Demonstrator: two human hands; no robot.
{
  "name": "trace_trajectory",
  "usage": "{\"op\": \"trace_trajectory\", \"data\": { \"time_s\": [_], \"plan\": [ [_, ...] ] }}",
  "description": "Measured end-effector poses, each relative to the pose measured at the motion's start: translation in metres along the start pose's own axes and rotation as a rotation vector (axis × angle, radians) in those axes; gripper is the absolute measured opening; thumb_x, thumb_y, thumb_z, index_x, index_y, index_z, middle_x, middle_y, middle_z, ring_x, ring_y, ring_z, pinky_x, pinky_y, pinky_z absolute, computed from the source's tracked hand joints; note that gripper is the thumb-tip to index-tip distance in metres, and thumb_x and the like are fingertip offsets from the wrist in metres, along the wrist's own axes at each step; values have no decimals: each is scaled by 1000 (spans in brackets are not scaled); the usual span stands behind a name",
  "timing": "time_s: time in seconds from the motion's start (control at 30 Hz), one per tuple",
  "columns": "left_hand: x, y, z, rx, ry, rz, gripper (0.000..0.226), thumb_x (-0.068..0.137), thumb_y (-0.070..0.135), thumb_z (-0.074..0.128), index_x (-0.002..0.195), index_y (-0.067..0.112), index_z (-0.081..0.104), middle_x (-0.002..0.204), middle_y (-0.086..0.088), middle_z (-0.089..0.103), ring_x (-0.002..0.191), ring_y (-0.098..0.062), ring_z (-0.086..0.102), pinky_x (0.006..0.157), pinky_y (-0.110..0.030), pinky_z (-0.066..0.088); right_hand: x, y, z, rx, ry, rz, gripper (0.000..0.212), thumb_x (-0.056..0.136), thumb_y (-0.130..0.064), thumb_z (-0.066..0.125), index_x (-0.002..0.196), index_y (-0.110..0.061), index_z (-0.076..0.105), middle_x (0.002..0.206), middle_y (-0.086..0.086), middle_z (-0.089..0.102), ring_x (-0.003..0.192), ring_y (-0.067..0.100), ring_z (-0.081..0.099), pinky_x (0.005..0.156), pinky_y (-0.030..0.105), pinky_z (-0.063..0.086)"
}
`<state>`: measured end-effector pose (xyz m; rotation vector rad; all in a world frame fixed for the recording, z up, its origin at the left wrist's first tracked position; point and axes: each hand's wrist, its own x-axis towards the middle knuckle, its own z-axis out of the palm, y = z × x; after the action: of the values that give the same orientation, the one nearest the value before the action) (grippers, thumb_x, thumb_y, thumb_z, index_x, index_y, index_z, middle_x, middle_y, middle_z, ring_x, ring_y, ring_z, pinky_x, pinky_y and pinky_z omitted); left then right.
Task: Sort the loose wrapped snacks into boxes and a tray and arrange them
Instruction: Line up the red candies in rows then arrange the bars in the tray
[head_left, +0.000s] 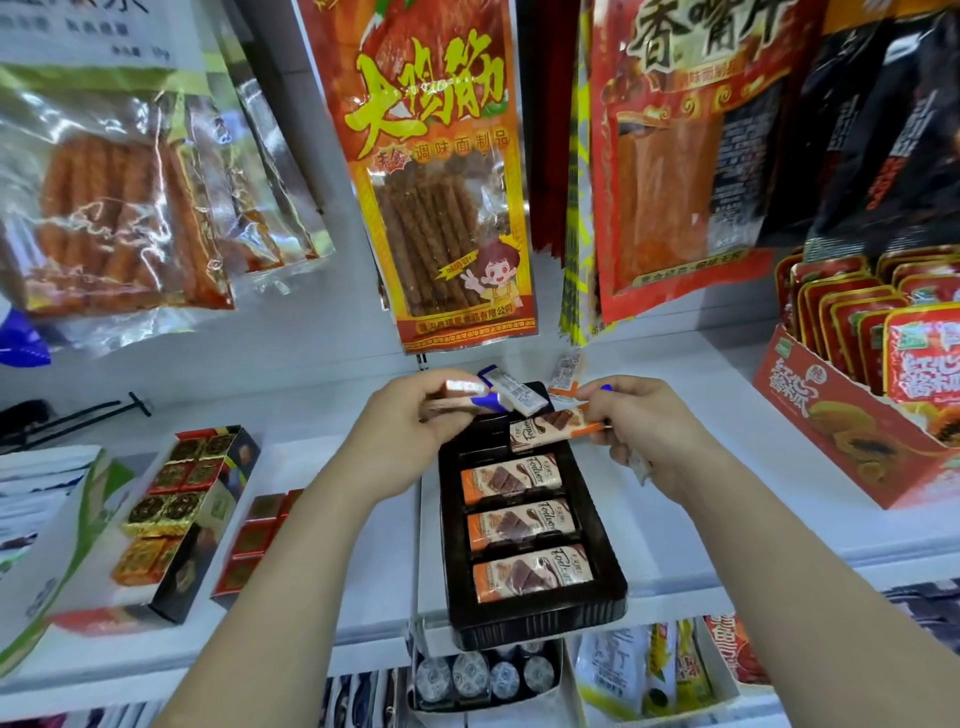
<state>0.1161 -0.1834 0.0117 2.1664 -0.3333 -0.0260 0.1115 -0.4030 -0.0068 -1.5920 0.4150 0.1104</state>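
Box of gold-wrapped squares (171, 499) stands at left on the shelf (400, 561). Left grip (410, 421) clasps several small wrapped snacks (467, 397). Black tray (535, 623) holds three chocolate bars (519, 525); right grip (639, 431) pinches a fourth bar (556, 428) above its far end. Red carton (831, 415) stands at far right.

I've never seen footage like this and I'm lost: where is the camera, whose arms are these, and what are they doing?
There is no machine here: the single picture comes from a camera worn on a person's head, looking down at their own bare hands. The left hand grips a few small wrapped snacks. The right hand pinches a brown-and-orange bar over the far end of a black tray on a white shelf. Three matching bars lie in the tray. A red box of packets stands to the right, and big snack bags hang above.
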Motion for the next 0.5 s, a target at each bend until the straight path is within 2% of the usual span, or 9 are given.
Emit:
{"op": "trace_trajectory", "data": {
  "time_s": [0.07,0.23,0.33,0.43,0.5],
  "plan": [
    [-6,1,-3,-67,31,-25,31,89,6,63,102,34,62,99,9,70,97,-9,65,90,-33,51,1,1,-1,12,8,-6,20,84,4,52,93,-6,67,68,9,56,41,10,54,47,25,24],
    [-15,1,-1,-48,29,-98,38,87,10,66,115,32,53,102,4,69,93,-13,67,86,-42,54,4,0,-1,169,49,-34,18,82,3,59,95,-6,67,69,9,58,53,15,48,41,22,26],
    [-17,3,3,-86,-35,-151,41,86,12,67,119,33,55,102,3,70,93,-14,67,87,-40,54,2,-4,1,273,4,-46,19,83,3,60,96,-8,67,74,7,63,55,13,51,38,20,27],
    [-18,4,7,-192,-105,-161,29,89,9,64,112,27,64,101,7,72,92,-10,68,83,-30,51,-2,-6,4,343,-95,-46,25,83,3,64,106,-7,66,80,9,67,57,11,56,36,17,29],
    [-18,4,11,-244,-117,-184,26,92,12,60,113,27,65,103,8,72,96,-11,67,87,-31,50,-4,-5,10,377,-172,-42,30,79,-1,70,107,-8,66,83,11,66,61,14,55,35,16,30]
  ]
}}
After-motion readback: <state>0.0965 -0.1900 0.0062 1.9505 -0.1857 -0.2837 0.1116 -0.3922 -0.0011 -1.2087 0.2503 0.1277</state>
